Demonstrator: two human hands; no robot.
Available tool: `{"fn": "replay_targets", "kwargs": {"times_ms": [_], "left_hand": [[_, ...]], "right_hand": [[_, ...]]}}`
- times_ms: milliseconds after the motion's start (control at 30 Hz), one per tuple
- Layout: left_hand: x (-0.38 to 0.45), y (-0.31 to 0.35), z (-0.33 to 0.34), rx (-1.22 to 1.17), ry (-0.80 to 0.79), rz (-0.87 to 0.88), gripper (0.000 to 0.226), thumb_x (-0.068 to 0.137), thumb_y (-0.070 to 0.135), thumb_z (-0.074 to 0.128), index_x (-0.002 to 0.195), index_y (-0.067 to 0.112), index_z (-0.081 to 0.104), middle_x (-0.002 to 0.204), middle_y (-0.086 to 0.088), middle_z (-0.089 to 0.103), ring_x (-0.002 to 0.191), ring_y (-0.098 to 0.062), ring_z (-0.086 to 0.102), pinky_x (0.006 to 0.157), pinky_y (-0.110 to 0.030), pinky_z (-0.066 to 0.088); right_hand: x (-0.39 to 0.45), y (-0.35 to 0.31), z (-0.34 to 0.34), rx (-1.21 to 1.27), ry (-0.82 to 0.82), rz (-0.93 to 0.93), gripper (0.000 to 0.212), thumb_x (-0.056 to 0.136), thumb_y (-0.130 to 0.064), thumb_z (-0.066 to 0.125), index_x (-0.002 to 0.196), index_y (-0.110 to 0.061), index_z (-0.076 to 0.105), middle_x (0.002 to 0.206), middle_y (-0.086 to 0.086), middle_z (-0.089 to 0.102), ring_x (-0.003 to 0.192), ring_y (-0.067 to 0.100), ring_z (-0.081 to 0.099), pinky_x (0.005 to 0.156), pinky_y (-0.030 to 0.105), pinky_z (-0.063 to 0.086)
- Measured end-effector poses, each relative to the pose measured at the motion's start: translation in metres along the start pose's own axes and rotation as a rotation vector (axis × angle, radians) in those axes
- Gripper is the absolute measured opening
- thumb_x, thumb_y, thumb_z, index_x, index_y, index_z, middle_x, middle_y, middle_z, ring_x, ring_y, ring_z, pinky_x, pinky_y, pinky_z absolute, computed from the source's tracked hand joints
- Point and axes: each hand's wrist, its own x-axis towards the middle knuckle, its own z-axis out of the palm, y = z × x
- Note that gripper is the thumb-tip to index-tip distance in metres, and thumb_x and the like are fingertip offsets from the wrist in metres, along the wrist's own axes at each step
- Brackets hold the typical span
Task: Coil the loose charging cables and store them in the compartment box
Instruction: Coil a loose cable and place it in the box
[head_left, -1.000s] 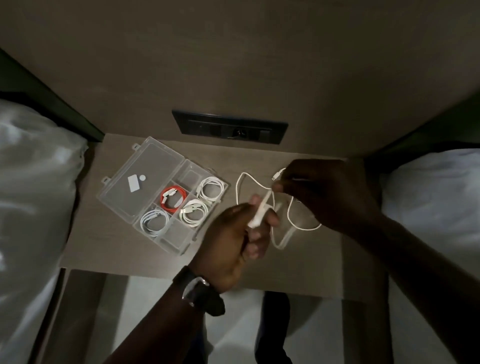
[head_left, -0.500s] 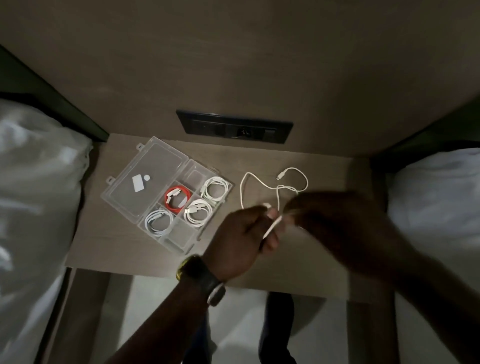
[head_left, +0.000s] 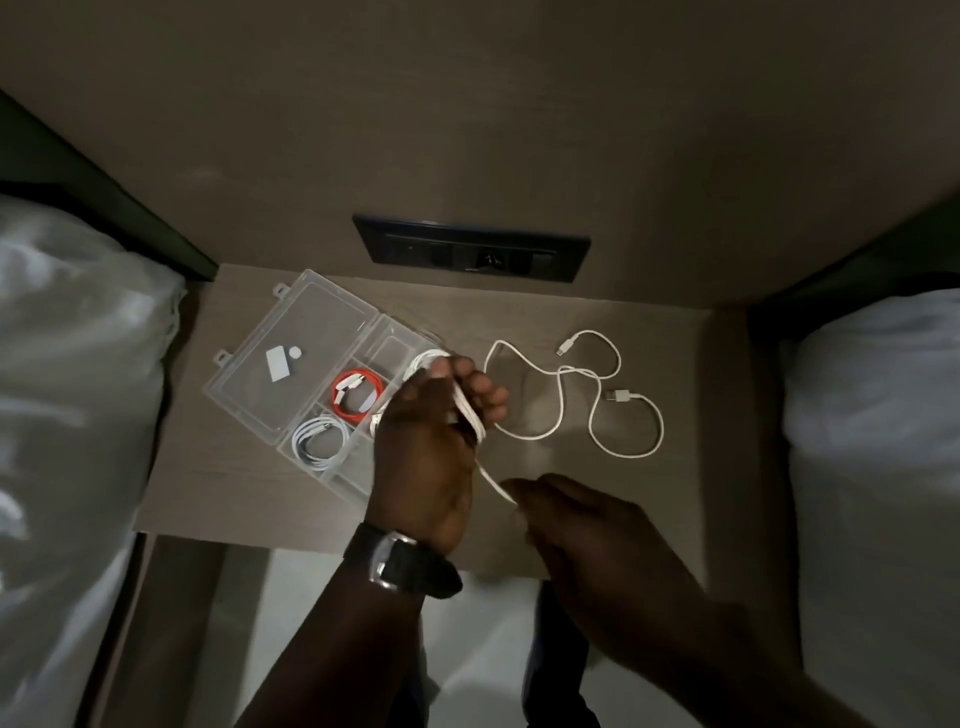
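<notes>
A thin white charging cable (head_left: 470, 415) is pinched at its free end by the right hand (head_left: 566, 512) and wound around the fingers of the left hand (head_left: 431, 447). Behind lies the clear plastic compartment box (head_left: 311, 374), open, holding coiled cables. A second loose white cable (head_left: 576, 389) lies on the wooden table (head_left: 649, 493) to its right.

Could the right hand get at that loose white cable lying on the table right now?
Probably not yet: the right hand is pinching the cable being wound. The path to the loose cable looks open.

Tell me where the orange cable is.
The orange cable lies coiled in a middle compartment of the clear box, left of centre on the nightstand, just left of the left hand.
</notes>
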Motion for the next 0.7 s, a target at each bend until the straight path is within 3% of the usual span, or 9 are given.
{"fn": "replay_targets", "kwargs": {"times_ms": [133, 167, 233, 300, 400, 500, 567, 633, 700], "left_hand": [[-0.018, -0.023, 0.003, 0.509, -0.102, 0.123, 0.029, 0.098, 0.024, 0.045, 0.081, 0.013, 0.066, 0.075, 0.000, 0.071, 0.071, -0.012, 0.065, 0.066, -0.020, 0.050], [-0.020, -0.025, 0.002, 0.536, -0.100, 0.127, 0.030, 0.097, 0.026, 0.046, 0.079, 0.015, 0.067, 0.072, 0.002, 0.071, 0.067, -0.009, 0.064, 0.064, -0.019, 0.048], [-0.019, -0.024, 0.000, 0.528, -0.069, 0.121, 0.030, 0.094, 0.031, 0.047, 0.079, 0.015, 0.067, 0.070, 0.000, 0.070, 0.068, -0.014, 0.064, 0.069, -0.029, 0.052], [-0.019, -0.026, 0.000, 0.492, -0.050, 0.105, 0.030, 0.090, 0.035, 0.048, 0.083, 0.016, 0.070, 0.077, -0.004, 0.072, 0.076, -0.023, 0.067, 0.076, -0.041, 0.053], [-0.023, -0.033, -0.001, 0.501, -0.026, 0.147, 0.028, 0.090, 0.034, 0.049, 0.089, 0.017, 0.071, 0.084, -0.003, 0.075, 0.082, -0.016, 0.069, 0.072, -0.028, 0.052], [-0.027, -0.044, -0.004, 0.494, 0.033, 0.197, 0.026, 0.094, 0.028, 0.050, 0.080, 0.012, 0.064, 0.067, -0.001, 0.064, 0.067, -0.011, 0.059, 0.063, -0.027, 0.048], [-0.030, -0.050, -0.006, 0.461, 0.113, 0.172, 0.023, 0.097, 0.022, 0.050, 0.081, 0.017, 0.064, 0.066, 0.007, 0.063, 0.066, -0.007, 0.059, 0.063, -0.025, 0.048], [-0.031, -0.056, -0.012, 0.429, 0.194, 0.138, 0.021, 0.098, 0.020, 0.050, 0.088, 0.014, 0.067, 0.080, -0.002, 0.069, 0.080, -0.019, 0.066, 0.076, -0.038, 0.053], [-0.032, -0.056, -0.015, 0.392, 0.256, 0.105, 0.021, 0.099, 0.016, 0.048, 0.096, 0.006, 0.066, 0.093, -0.018, 0.069, 0.093, -0.033, 0.066, 0.088, -0.048, 0.049]], "right_hand": [[0.016, -0.002, -0.024, 0.011, 0.198, -0.136, 0.017, 0.091, -0.019, 0.055, 0.102, -0.027, 0.064, 0.094, -0.006, 0.070, 0.083, 0.012, 0.064, 0.071, 0.026, 0.050], [0.021, 0.000, -0.025, 0.123, 0.248, -0.085, 0.015, 0.090, -0.019, 0.058, 0.097, -0.031, 0.064, 0.090, -0.009, 0.070, 0.079, 0.008, 0.065, 0.070, 0.025, 0.050], [0.030, 0.004, -0.021, 0.575, 0.332, 0.214, 0.026, 0.083, -0.011, 0.072, 0.091, -0.033, 0.060, 0.081, -0.004, 0.072, 0.068, 0.010, 0.070, 0.065, 0.028, 0.055], [0.036, 0.009, -0.011, 0.993, 0.386, 0.431, 0.036, 0.075, 0.003, 0.076, 0.088, -0.022, 0.055, 0.067, 0.007, 0.072, 0.057, 0.019, 0.071, 0.057, 0.032, 0.057], [0.041, 0.010, 0.004, 1.102, 0.462, 0.525, 0.034, 0.075, 0.006, 0.075, 0.092, -0.017, 0.056, 0.064, 0.008, 0.072, 0.054, 0.020, 0.069, 0.054, 0.031, 0.057], [0.041, 0.001, 0.020, 0.969, 0.472, 0.512, 0.032, 0.083, 0.001, 0.068, 0.094, -0.028, 0.074, 0.075, 0.003, 0.076, 0.064, 0.017, 0.072, 0.057, 0.029, 0.058], [0.036, -0.004, 0.033, 0.644, 0.403, 0.407, 0.031, 0.091, -0.007, 0.060, 0.110, -0.028, 0.074, 0.091, 0.001, 0.075, 0.078, 0.017, 0.071, 0.069, 0.029, 0.057], [0.033, -0.008, 0.039, 0.250, 0.293, 0.297, 0.035, 0.094, -0.023, 0.047, 0.122, -0.029, 0.066, 0.104, -0.005, 0.065, 0.085, 0.007, 0.064, 0.074, 0.019, 0.049], [0.034, -0.010, 0.040, 0.172, 0.192, 0.242, 0.041, 0.091, -0.029, 0.041, 0.125, -0.027, 0.063, 0.110, -0.004, 0.058, 0.088, 0.006, 0.061, 0.076, 0.019, 0.048]]}}
